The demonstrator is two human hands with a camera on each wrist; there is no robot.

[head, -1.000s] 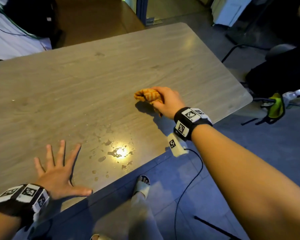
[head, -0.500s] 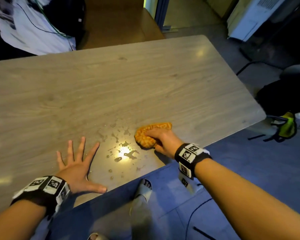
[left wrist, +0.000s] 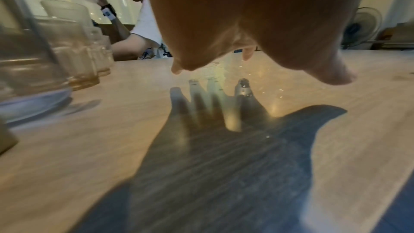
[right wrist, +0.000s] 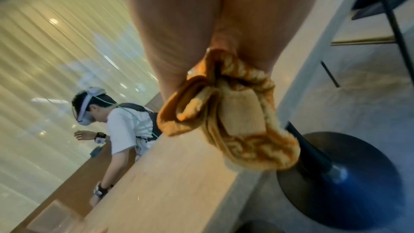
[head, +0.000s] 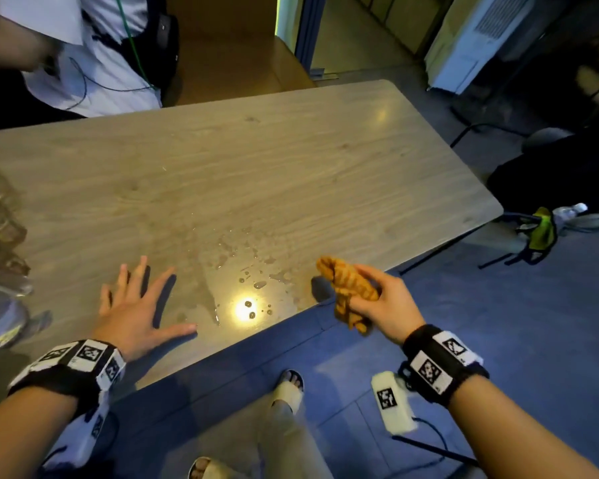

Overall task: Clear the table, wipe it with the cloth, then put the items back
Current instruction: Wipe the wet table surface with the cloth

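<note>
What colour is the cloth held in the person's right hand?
Orange, with a paler woven pattern. The cloth shows best in the right wrist view, bunched in the right hand.

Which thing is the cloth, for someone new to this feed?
Find the long wooden table and follow its near edge rightward. Just past that edge, the right hand holds a bunched orange cloth in the air; nothing else nearby is orange or soft.
</note>
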